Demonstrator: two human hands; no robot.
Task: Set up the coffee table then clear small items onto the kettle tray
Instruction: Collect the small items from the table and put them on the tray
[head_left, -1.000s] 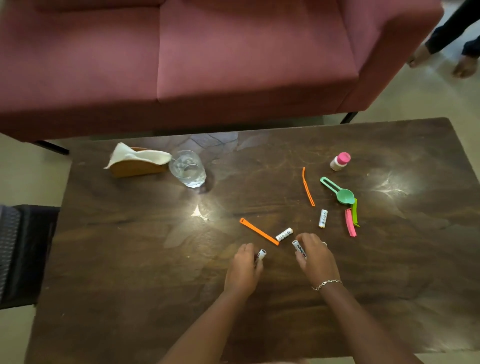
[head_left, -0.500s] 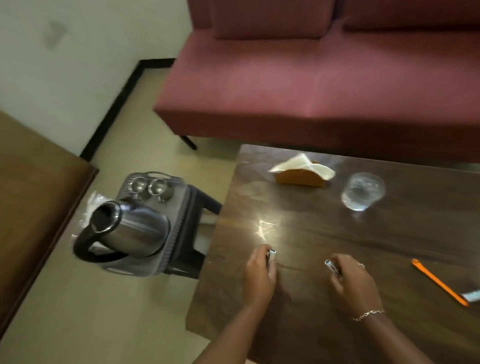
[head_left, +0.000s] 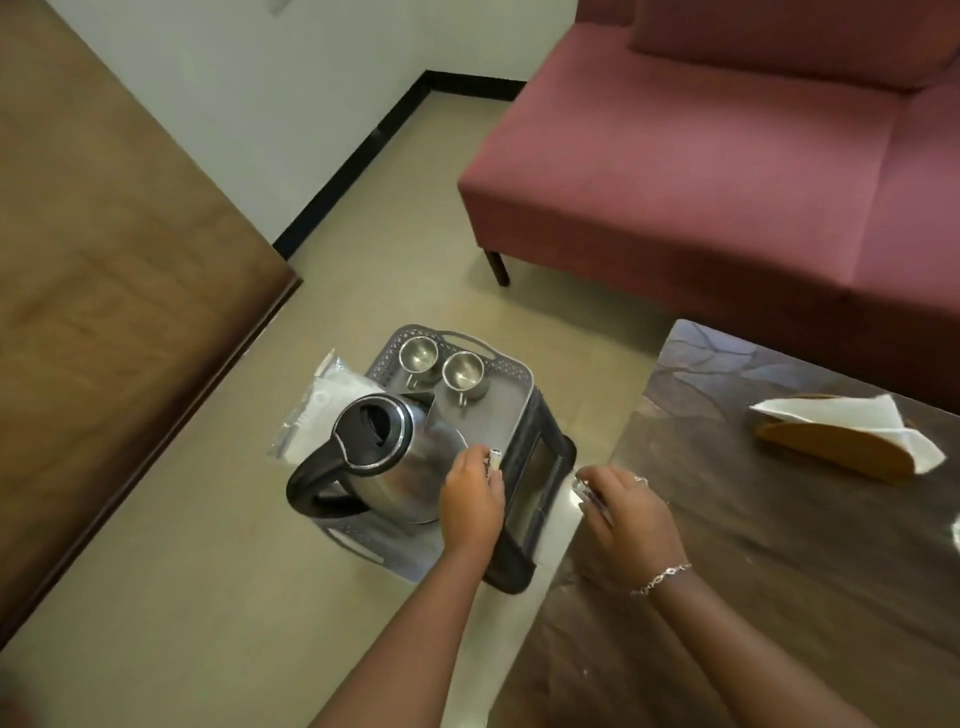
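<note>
A grey kettle tray sits on a dark stool left of the coffee table. On the tray stand a steel kettle and two small steel cups. My left hand hovers over the tray beside the kettle and grips a small white battery. My right hand is at the table's left edge and holds another small white battery, mostly hidden by its fingers.
A tan napkin holder with white napkins sits on the coffee table. A pink sofa stands behind. A clear plastic bag lies left of the tray. A brown wooden surface fills the left.
The view swung left from the table to the tray. Both hands moved left with their batteries; the left hand left the table and now hangs over the tray.
</note>
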